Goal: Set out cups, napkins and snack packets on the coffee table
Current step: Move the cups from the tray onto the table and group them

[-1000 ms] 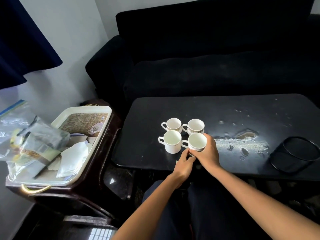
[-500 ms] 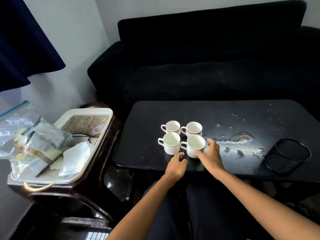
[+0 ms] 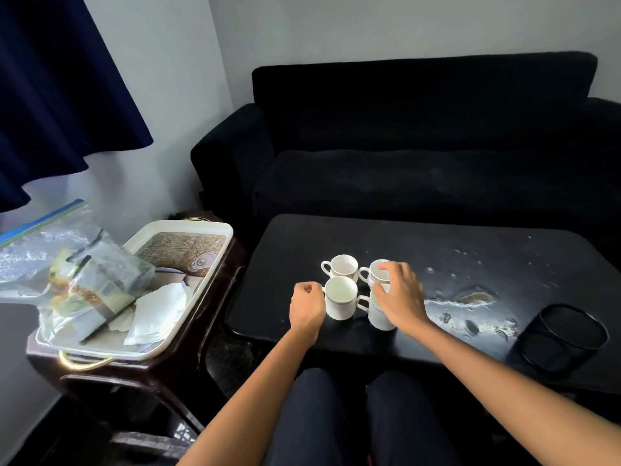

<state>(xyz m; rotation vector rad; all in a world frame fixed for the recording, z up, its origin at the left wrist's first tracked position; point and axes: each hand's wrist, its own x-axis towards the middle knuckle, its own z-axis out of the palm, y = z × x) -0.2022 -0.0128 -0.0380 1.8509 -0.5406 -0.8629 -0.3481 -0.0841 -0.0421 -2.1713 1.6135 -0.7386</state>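
Observation:
Four white cups stand in a tight square on the black coffee table [image 3: 285,250]: far-left cup [image 3: 342,265], far-right cup [image 3: 372,276], near-left cup [image 3: 341,299] and near-right cup [image 3: 379,319]. My left hand [image 3: 307,306] is curled at the near-left cup's handle, which it hides. My right hand [image 3: 398,297] reaches over the near-right cup, its fingers and thumb curled round the far-right cup's rim. White napkins [image 3: 158,307] and snack packets in a clear bag [image 3: 100,280] lie on a cream tray [image 3: 188,225] to the left.
The tray sits on a dark wooden side table [image 3: 151,368] left of the coffee table. A black mesh basket [image 3: 564,338] stands at the table's near right. Worn patches [image 3: 470,297] mark the tabletop. A black sofa [image 3: 420,163] is behind.
My right hand let go of the near-right cup and moved forward onto the far-right cup. My left hand shifted left to the near-left cup's handle. The camera tilted up.

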